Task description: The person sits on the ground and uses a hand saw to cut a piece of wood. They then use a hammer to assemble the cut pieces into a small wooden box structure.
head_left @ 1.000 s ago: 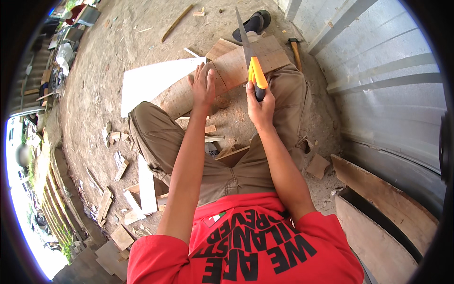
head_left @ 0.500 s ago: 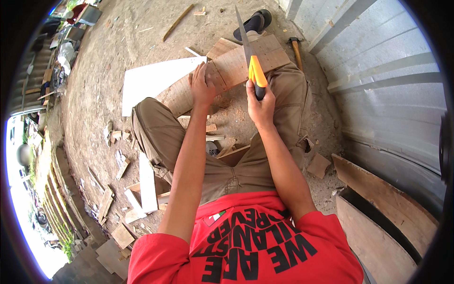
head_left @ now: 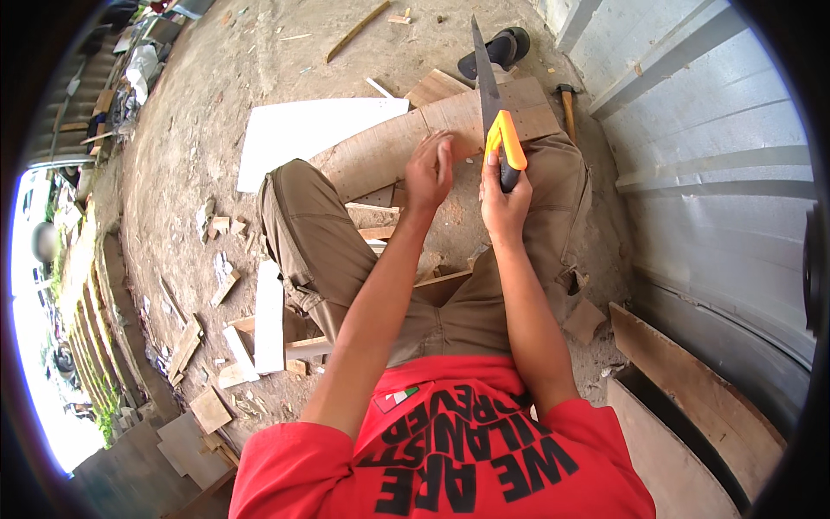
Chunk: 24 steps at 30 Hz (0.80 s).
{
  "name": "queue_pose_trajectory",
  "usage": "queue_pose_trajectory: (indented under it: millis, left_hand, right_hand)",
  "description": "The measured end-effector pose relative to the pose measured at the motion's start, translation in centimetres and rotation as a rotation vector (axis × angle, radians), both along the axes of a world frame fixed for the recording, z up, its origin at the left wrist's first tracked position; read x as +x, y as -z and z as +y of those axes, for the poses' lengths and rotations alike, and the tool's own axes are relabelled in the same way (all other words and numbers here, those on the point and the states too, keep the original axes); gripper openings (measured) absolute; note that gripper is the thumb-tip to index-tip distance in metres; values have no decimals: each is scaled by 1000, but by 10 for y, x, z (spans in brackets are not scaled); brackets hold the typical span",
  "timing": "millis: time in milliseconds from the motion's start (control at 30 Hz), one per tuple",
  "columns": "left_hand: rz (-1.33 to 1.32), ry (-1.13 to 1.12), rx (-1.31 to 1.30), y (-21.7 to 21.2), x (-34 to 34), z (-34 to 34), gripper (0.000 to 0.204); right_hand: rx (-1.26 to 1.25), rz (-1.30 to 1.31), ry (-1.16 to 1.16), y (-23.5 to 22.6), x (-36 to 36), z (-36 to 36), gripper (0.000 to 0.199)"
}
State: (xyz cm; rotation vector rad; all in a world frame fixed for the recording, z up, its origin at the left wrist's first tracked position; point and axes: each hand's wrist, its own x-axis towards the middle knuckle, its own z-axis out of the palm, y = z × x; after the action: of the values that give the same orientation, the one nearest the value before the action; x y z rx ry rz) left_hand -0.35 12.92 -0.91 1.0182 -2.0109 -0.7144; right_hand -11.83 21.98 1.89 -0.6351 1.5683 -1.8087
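Observation:
A curved wooden board with lines across it lies over my legs, from the left knee to the right. My right hand is wrapped round the black and yellow handle of a handsaw. The blade points away from me, above the board's right part; whether its teeth touch the wood I cannot tell. Left of the saw, my left hand is at the board's near edge, fingers extended and slightly bent over the wood, thumb uppermost. It does not wrap round the board.
Beyond the board lies a white panel on the dirt floor. A hammer lies by the corrugated metal wall at right. Wood offcuts are scattered at left. Large boards lean at the lower right. My shod foot is beyond the board.
My left hand has slid right along the board, closer to the saw. The view has shifted slightly; the saw stays in about the same place over the board.

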Motion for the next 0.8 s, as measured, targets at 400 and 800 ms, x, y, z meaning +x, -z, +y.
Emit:
queue_pose_trajectory:
  millis: [400, 800]
  left_hand:
    - [-504, -407, -42, 9, 35, -59, 59]
    - [-650, -236, -65, -13, 47, -65, 69]
  right_hand:
    - [-19, -12, -33, 0, -2, 2, 27]
    - [-95, -117, -31, -13, -7, 9, 26]
